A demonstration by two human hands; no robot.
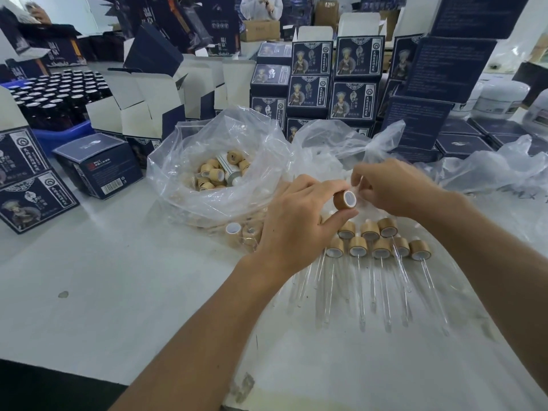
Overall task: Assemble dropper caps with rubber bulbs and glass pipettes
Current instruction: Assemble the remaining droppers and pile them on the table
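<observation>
My left hand (299, 221) pinches a bamboo-coloured dropper cap (345, 199) between thumb and fingers, its white-lined opening turned toward the camera. Just to its right, my right hand (394, 188) has its fingers curled at the cap's mouth; what they hold is blurred. Below the hands, several finished caps with glass pipettes (381, 247) lie in two rows on the table. A clear plastic bag (213, 173) to the left holds several loose caps (216, 173).
A few loose caps (246, 232) lie beside the bag. Dark blue printed boxes (311, 81) are stacked behind, open white-lined cartons (142, 105) at back left, dark bottles in a blue tray (59, 96). More crumpled plastic (489, 170) lies at right. White table (118, 292).
</observation>
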